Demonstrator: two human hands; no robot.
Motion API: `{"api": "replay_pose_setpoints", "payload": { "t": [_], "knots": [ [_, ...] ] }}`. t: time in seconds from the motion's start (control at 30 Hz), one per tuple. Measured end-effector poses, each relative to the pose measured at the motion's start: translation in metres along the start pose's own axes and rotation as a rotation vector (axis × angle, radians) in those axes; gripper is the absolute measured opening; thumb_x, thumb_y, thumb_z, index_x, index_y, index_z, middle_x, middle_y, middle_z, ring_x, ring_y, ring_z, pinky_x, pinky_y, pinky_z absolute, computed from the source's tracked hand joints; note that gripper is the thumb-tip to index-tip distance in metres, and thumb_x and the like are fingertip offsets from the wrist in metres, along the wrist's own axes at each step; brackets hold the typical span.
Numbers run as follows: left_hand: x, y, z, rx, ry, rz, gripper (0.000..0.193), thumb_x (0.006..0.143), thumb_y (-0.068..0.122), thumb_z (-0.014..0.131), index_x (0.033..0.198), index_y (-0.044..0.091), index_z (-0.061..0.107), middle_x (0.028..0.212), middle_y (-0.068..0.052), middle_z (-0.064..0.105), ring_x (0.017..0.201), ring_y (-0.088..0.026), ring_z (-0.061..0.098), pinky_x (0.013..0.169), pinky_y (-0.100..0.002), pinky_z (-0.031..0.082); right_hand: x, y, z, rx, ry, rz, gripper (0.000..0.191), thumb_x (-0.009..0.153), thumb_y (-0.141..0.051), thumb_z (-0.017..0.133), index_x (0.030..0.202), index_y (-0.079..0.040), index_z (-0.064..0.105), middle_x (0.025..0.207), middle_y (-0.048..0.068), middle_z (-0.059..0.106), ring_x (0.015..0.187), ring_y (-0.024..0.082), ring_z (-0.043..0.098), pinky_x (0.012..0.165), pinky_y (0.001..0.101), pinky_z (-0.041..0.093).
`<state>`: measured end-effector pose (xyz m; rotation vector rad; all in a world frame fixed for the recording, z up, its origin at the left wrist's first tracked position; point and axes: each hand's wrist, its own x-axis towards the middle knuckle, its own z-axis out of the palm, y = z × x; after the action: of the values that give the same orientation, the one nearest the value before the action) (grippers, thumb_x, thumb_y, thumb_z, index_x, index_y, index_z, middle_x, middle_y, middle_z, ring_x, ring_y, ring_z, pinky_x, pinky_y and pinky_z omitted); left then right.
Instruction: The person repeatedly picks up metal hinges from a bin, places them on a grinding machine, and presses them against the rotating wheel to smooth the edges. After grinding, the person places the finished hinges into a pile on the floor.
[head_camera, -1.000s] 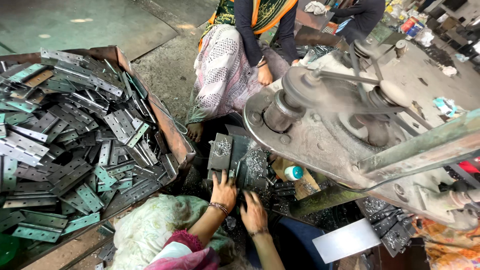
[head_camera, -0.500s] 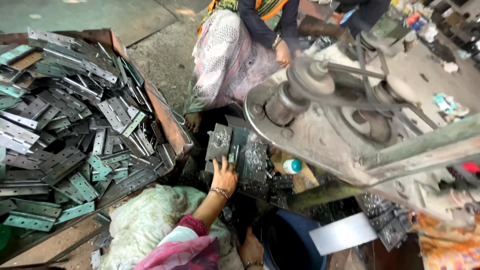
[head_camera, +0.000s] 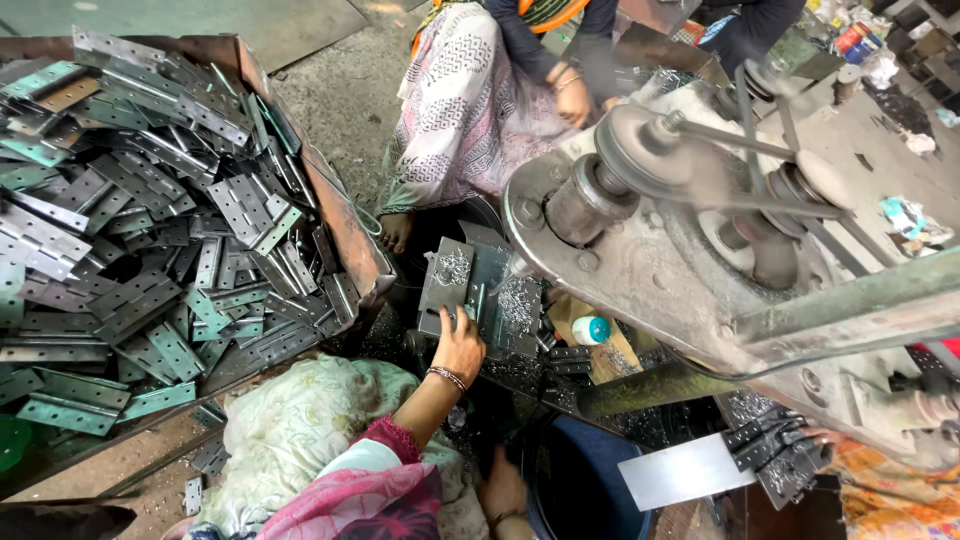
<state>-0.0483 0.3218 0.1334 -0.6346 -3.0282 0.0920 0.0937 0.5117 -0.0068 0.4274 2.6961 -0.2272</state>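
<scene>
Under the big grey machine (head_camera: 700, 230), your left hand (head_camera: 460, 345) rests, fingers curled, on a metal hinge plate (head_camera: 470, 290). Your right hand (head_camera: 503, 490) hangs low by the blue bin (head_camera: 580, 490); grip unclear. White bottle, teal cap (head_camera: 592, 329), alongside.

Left hand (head_camera: 462, 342) rests on a dull grey metal plate (head_camera: 470, 290) strewn with bright metal shavings. Left of it, hinge plates (head_camera: 150, 230), bare steel with some matt green coated, fill a rusty bin (head_camera: 345, 225). Machine housing (head_camera: 640, 260) right: worn, greasy cast metal. Below: crumpled cloth (head_camera: 300, 430).
</scene>
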Motion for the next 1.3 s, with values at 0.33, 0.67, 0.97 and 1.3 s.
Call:
{"api": "replay_pose_setpoints", "payload": {
  "t": [0.33, 0.67, 0.97, 1.3],
  "knots": [
    [0.001, -0.013, 0.0, -0.099, 0.131, -0.053, 0.035, 0.098, 0.028, 0.05, 0.116, 0.012, 0.076, 0.142, -0.014, 0.057, 0.142, -0.044, 0.034, 0.112, -0.075, 0.02, 0.002, 0.007, -0.008, 0.053, -0.041, -0.036, 0.085, 0.083, -0.038, 0.076, 0.154, -0.014, 0.034, 0.109, 0.024, 0.073, 0.104, 0.042, 0.07, 0.089, 0.0491, 0.057],
    [0.019, -0.024, -0.013, -0.145, 0.055, -0.073, 0.036, 0.101, 0.03, 0.048, 0.117, 0.014, 0.075, 0.142, -0.01, 0.056, 0.145, -0.042, 0.03, 0.114, -0.074, 0.018, 0.006, -0.002, 0.03, 0.043, -0.048, 0.025, 0.09, 0.085, -0.042, 0.077, 0.154, -0.012, 0.028, 0.113, 0.021, 0.071, 0.103, 0.04, 0.069, 0.086, 0.0521, 0.057],
    [0.027, -0.031, -0.022, -0.09, 0.059, -0.062, 0.037, 0.098, 0.028, 0.049, 0.124, 0.016, 0.072, 0.147, -0.007, 0.054, 0.146, -0.042, 0.029, 0.111, -0.078, 0.016, 0.003, 0.012, -0.028, 0.027, -0.08, -0.085, 0.073, 0.085, -0.036, 0.074, 0.145, -0.01, 0.042, 0.108, 0.02, 0.075, 0.101, 0.038, 0.073, 0.086, 0.0466, 0.059],
    [0.029, -0.03, -0.018, -0.068, 0.033, -0.061, 0.038, 0.1, 0.03, 0.048, 0.127, 0.016, 0.071, 0.15, -0.008, 0.052, 0.148, -0.042, 0.028, 0.112, -0.077, 0.016, -0.011, -0.008, -0.001, 0.101, 0.012, -0.067, 0.066, 0.088, -0.037, 0.071, 0.141, -0.006, 0.046, 0.108, 0.023, 0.074, 0.104, 0.042, 0.07, 0.088, 0.0502, 0.058]
  ]
}}
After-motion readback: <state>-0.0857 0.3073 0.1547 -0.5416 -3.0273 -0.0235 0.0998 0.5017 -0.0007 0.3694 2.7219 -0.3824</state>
